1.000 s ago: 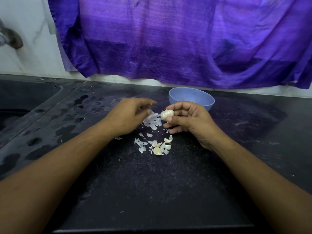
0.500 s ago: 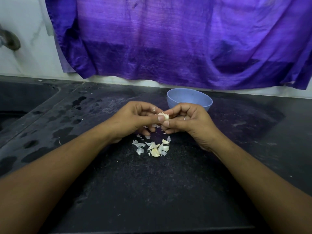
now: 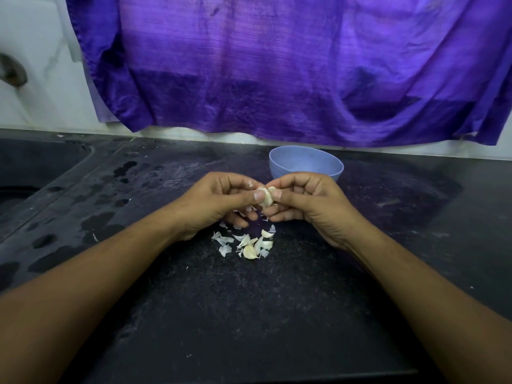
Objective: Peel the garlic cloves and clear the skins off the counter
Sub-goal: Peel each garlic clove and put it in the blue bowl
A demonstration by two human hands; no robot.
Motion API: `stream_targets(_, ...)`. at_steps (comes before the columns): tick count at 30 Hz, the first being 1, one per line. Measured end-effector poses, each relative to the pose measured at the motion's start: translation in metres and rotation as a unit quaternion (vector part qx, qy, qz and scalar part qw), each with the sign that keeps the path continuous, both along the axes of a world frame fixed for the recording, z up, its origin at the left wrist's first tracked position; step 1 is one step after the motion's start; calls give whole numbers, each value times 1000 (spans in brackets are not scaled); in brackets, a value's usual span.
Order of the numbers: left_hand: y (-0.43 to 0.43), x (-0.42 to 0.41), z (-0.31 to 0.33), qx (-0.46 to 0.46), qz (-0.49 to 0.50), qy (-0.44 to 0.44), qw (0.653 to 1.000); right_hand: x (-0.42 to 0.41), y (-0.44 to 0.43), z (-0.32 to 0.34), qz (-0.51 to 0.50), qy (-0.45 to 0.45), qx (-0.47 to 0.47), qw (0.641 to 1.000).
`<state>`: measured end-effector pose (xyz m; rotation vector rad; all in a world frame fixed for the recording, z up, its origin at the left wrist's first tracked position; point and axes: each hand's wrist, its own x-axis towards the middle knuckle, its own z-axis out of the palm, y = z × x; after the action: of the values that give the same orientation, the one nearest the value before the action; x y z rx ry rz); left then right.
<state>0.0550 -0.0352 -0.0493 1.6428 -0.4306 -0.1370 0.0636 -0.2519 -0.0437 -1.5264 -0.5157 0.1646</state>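
Observation:
A garlic clove (image 3: 266, 197) is held above the dark counter (image 3: 249, 314) between both hands. My left hand (image 3: 219, 203) pinches its left side with thumb and fingers. My right hand (image 3: 307, 202) pinches its right side, thumb on top. Below the hands lies a small pile of garlic cloves (image 3: 250, 251) mixed with white papery skins (image 3: 225, 246). More skin bits lie under the left fingers, partly hidden.
A light blue bowl (image 3: 306, 163) stands just behind the hands. A purple cloth (image 3: 277, 65) hangs over the back wall. A sink basin (image 3: 30, 167) lies at the left, with wet patches (image 3: 94, 223) on the counter beside it and a tap (image 3: 12, 70) above.
My left hand has come over from the skins to the clove that my right hand held, and now both pinch it. The pile on the counter has stayed put.

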Motion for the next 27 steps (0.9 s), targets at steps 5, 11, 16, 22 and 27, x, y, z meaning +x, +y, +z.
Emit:
stream_targets(5, 2, 1, 2, -3, 15, 6, 1000, 3, -3, 4, -29, -25, -71, 997)
stream_targets(11, 2, 0, 1, 9, 10, 6, 1000, 4, -15, 5, -15, -72, -243, 967)
stream_targets(16, 1, 0, 1, 21, 13, 2, 1000, 5, -15, 4, -21, -84, -244, 966)
stream_targets(22, -3, -2, 1, 34, 13, 5, 999, 3, -5, 1, 5, -101, -130, 986)
stream_targets(27, -2, -2, 2, 31, 11, 10, 999, -1, -1, -1, 28, -103, -85, 991)
